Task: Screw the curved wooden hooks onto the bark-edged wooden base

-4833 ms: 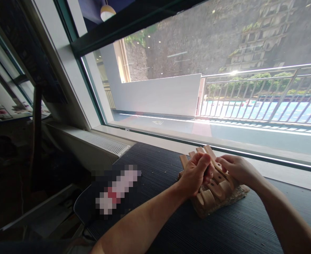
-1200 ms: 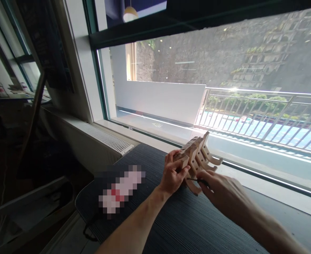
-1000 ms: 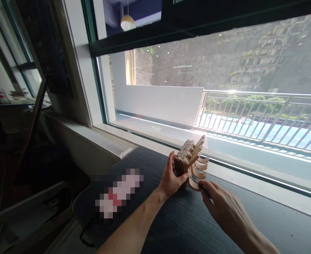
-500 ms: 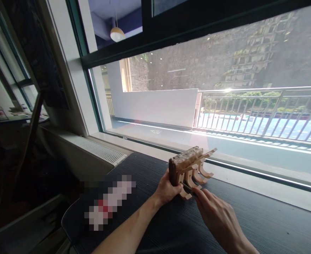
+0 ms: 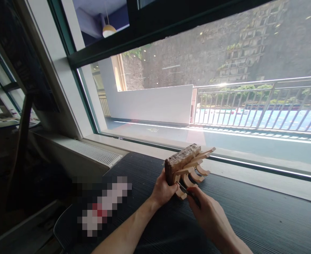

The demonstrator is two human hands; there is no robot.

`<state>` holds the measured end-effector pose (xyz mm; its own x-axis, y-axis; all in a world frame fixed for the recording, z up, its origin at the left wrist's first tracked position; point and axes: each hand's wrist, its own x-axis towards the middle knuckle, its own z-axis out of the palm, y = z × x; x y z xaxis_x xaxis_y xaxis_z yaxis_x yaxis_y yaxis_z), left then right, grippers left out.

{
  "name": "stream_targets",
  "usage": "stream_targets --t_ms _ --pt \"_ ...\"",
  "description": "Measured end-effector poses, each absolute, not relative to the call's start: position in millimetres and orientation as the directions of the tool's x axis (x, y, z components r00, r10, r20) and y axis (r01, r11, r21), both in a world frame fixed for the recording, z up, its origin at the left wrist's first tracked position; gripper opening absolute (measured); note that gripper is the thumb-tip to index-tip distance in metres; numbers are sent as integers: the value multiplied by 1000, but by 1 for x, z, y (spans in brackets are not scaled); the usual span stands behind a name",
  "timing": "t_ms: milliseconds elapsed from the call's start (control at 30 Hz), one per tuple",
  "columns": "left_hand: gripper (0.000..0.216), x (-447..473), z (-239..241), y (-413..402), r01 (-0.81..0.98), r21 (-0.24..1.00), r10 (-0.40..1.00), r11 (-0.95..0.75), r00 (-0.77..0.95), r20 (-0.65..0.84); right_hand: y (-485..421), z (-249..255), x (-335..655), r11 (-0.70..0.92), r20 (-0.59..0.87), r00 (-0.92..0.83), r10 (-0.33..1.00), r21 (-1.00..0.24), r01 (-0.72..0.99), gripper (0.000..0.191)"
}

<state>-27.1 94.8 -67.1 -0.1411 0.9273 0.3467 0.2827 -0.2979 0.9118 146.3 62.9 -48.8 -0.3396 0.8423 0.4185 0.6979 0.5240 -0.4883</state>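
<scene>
My left hand (image 5: 163, 188) is closed around the near end of a wooden rack (image 5: 183, 158). The rack has a rough, bark-edged board and several pale curved hooks (image 5: 189, 179) sticking out to the right. My right hand (image 5: 207, 208) grips a slim dark-handled tool (image 5: 194, 197) whose thin shaft points up and left. Its tip meets the pale wood beside my left thumb, at the rack's near end. Whether the tip is a blade or a driver bit cannot be made out. The rack is held tilted above the black table.
A black wood-grained table (image 5: 250, 208) lies below my hands. On its left is a pixelated pale and red item (image 5: 105, 204). Beyond the table are a white window sill (image 5: 150, 151) and large window. A white radiator (image 5: 92, 151) stands at the left.
The view has shifted slightly, so the rack sits a little further left. The rack has tilted a little, and more of the tool's dark handle shows. Both hands keep their hold.
</scene>
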Motion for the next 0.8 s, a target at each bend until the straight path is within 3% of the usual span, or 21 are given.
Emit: stream_targets --t_ms 100,167,267,367,467,533,633,700,733,800 --pt "48 -27 -68 94 292 906 923 -307 -141 358 57 -47 145 634 526 -465 712 -197 747 25" --pt "47 -27 -68 94 306 905 925 -297 -142 352 57 -48 144 653 557 -470 685 -182 735 26" --pt "47 -27 -67 94 326 904 931 -277 -143 336 62 -51 141 584 500 -344 795 -474 659 23" --pt "47 -27 -69 94 339 899 928 -278 -147 342 69 -54 140 374 283 -264 922 -827 421 29" --pt "48 -26 -71 94 346 896 926 -278 -152 346 71 -55 139 262 177 -277 944 -914 310 36" --pt "48 -26 -71 94 345 898 927 -272 -155 341 69 -55 139 357 267 -259 928 -834 421 32" --pt "47 -26 -71 93 344 898 927 -276 -153 343 64 -52 141 565 476 -332 814 -519 641 23" --pt "48 -26 -70 92 340 900 929 -273 -149 338 61 -50 143 636 528 -415 741 -353 687 24" --pt "48 -26 -70 92 339 902 932 -267 -149 332 61 -49 143 644 531 -428 731 -332 689 25" --pt "49 -26 -70 91 344 904 936 -253 -148 319 62 -49 143 613 504 -389 771 -424 667 24"
